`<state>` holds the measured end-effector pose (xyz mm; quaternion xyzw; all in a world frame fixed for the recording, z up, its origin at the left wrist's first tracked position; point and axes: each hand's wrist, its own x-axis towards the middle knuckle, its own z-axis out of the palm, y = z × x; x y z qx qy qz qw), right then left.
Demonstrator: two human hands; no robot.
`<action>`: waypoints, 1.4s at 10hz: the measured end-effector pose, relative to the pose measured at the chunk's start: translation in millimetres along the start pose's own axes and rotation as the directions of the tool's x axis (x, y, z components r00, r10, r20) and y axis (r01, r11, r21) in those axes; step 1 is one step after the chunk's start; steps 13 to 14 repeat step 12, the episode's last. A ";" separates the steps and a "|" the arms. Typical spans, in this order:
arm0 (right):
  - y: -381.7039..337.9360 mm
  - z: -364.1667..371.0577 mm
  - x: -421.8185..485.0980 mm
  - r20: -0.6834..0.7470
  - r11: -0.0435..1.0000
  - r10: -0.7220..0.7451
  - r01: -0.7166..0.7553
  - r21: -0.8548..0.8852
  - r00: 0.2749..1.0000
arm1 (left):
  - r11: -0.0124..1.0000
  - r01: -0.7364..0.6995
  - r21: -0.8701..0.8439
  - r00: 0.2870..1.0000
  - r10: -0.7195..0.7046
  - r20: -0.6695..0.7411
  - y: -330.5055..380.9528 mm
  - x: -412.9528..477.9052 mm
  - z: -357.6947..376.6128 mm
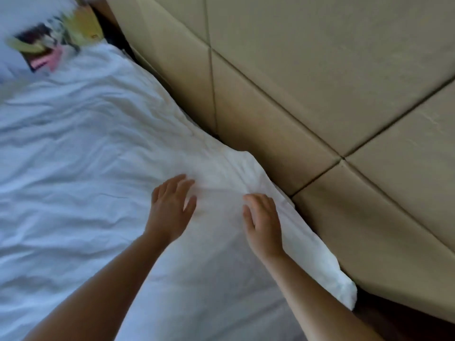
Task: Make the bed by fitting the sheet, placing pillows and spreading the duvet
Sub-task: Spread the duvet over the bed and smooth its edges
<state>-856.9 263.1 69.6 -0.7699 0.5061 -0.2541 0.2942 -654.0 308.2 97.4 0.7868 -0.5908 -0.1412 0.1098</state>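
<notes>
The sheet (86, 143) is spread across the left and lower part of the view. The padded headboard (320, 70) is set along its right edge, running from upper left to lower right. A bunched fold (246, 173) of the sheet is laid against the headboard. The 2 hands are placed on the sheet just before this fold, the left hand (170, 207) to the left of the right hand (262, 222), apart. A printed pillow (46, 45) is seen at the far upper left, behind the sheet.

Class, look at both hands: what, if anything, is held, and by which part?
Nothing is held: the left hand and right hand rest open on the sheet.
</notes>
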 end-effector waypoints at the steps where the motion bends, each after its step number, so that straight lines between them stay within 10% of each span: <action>1: -40.7 20.6 62.8 0.016 0.982 -0.171 0.171 -0.074 0.985 | 0.968 0.251 0.014 0.968 -0.250 -0.034 -26.3 28.7 -17.0; 4: -75.9 94.7 201.1 0.381 0.923 0.316 -0.188 -0.337 0.869 | 0.881 0.468 0.073 0.865 -0.474 0.163 -62.9 102.4 5.4; 6: -59.0 89.4 227.3 0.173 0.886 -0.090 0.159 -0.436 0.981 | 0.919 0.390 0.067 0.920 -0.392 0.021 -59.8 115.2 30.7; 14: -15.4 69.4 112.3 0.321 0.874 0.088 0.082 -0.480 0.943 | 0.999 -0.004 0.044 0.928 -0.013 0.374 -47.7 47.7 9.3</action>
